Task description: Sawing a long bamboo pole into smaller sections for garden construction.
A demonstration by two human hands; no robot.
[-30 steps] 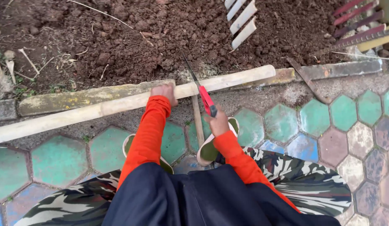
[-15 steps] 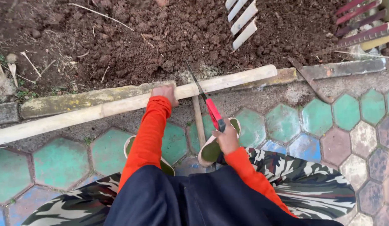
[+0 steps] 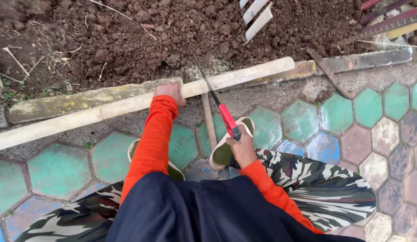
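Right hand [image 3: 242, 148], frame centre, grips the red-handled saw [image 3: 217, 105]; left hand [image 3: 170, 92] presses the pale pole [image 3: 141, 102] onto the kerb [image 3: 83, 98], clamped around it. Blade crosses pole mid-frame. Best practice: long even strokes, firm hold near cut. Soil [image 3: 150, 36] beyond.

No packages, labels, signs, screens in view.

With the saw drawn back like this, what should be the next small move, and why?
Probably push the saw forward again through the same cut. Its blade lies across the pale pole, which is not parted, the right hand is drawn back near the knee, and the left hand pins the pole on the kerb.
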